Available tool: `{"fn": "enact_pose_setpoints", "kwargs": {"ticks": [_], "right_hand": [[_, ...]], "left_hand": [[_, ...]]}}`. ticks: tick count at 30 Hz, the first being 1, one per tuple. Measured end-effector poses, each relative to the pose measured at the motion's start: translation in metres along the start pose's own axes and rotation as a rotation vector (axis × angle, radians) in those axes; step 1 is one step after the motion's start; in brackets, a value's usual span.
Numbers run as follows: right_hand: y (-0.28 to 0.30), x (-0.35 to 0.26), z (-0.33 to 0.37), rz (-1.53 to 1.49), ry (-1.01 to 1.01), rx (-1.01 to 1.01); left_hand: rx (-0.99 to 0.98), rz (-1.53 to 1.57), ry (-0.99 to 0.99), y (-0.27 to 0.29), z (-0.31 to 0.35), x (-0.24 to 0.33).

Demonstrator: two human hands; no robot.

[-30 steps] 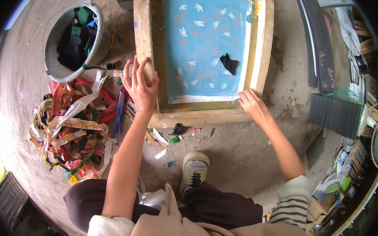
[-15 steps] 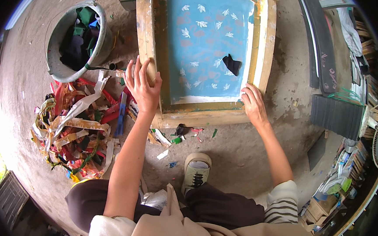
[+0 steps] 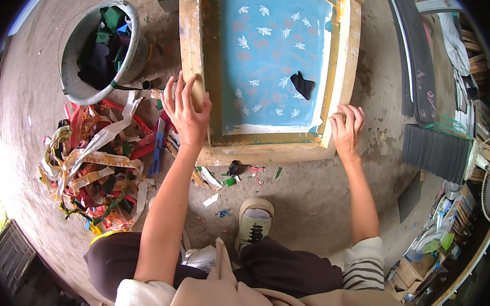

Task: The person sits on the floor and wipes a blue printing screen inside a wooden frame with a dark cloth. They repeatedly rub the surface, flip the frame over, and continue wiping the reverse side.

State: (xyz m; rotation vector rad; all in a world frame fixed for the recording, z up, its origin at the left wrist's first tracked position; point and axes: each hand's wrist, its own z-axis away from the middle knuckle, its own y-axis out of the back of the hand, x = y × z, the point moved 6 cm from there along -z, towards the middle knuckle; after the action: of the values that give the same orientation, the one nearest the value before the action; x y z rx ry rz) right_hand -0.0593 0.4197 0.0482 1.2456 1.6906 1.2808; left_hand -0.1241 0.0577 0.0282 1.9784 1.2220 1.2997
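Note:
A wooden screen-printing frame (image 3: 267,159) lies in front of me, its blue mesh (image 3: 274,58) marked with small white leaf shapes. On the right part of the mesh sits a crumpled black cloth scrap (image 3: 301,86). My left hand (image 3: 185,112) holds the frame's left rail, fingers curled over the wood. Across from it, my right hand (image 3: 347,129) grips the right rail near the lower corner, its fingers bent over the edge. The undersides of both grips are hidden.
A grey bucket (image 3: 133,60) of dark and green scraps stands at the left. Below it lies a heap of torn tape strips (image 3: 94,162), with a blue tool (image 3: 158,147) beside it. Dark stacked sheets (image 3: 435,152) are at the right. Small scraps litter the concrete floor by my shoe (image 3: 254,225).
My right hand has moved right, from the frame's inner edge to its outer right rail. The frame appears shifted very slightly right. My left hand stays on the left rail.

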Motion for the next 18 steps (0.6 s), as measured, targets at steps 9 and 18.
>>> {"fn": "enact_pose_setpoints", "kwargs": {"ticks": [9, 18], "right_hand": [[-0.005, -0.016, 0.003, -0.056, -0.058, -0.218], [-0.013, -0.021, -0.008, -0.016, 0.080, -0.218]], "left_hand": [[-0.004, -0.039, -0.012, 0.004, -0.002, 0.007], [-0.006, -0.001, 0.003, 0.001, 0.000, 0.000]]}}
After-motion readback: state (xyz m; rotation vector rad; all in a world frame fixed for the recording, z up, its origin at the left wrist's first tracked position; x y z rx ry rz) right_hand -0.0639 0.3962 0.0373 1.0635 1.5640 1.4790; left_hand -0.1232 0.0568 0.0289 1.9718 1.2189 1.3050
